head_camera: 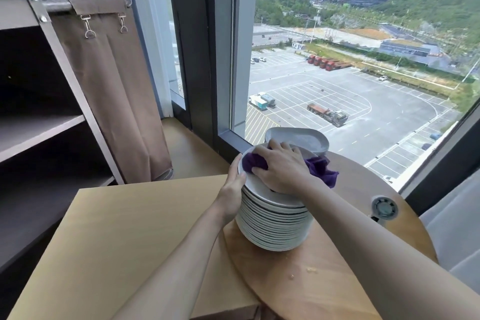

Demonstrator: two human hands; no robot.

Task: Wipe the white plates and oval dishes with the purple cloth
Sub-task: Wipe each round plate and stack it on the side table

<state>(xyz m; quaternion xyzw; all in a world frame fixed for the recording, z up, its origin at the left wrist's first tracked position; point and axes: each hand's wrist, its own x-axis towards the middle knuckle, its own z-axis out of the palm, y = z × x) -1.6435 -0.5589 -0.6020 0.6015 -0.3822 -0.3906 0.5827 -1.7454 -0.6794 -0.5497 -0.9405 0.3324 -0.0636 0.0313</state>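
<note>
Plate stack (275,228) is tall and sits on the round table (324,288), close to its left edge. The top plate (261,188) looks tilted, not seated flat on the one below.

Left hand (233,179) grips the top plate's left rim, thumb over the edge. The fingers underneath are hidden, so I can't vouch for how firm that grip is. Right hand (281,167) is spread on the purple cloth (253,161), pressing it into the plate. The loose end of the cloth trails off the stack's right side.

Risks:
- Sideways wiping force on a tilted plate could make it skate off or shift the plates under it.
- The tall stack could lean or topple towards the table edge.
- The trailing cloth end could snag the oval dish (298,139) just behind the stack, on the window (337,73) side.
- Crumbs (311,270) in front of the stack mean wiped plates set down there would get dirty again.
</note>
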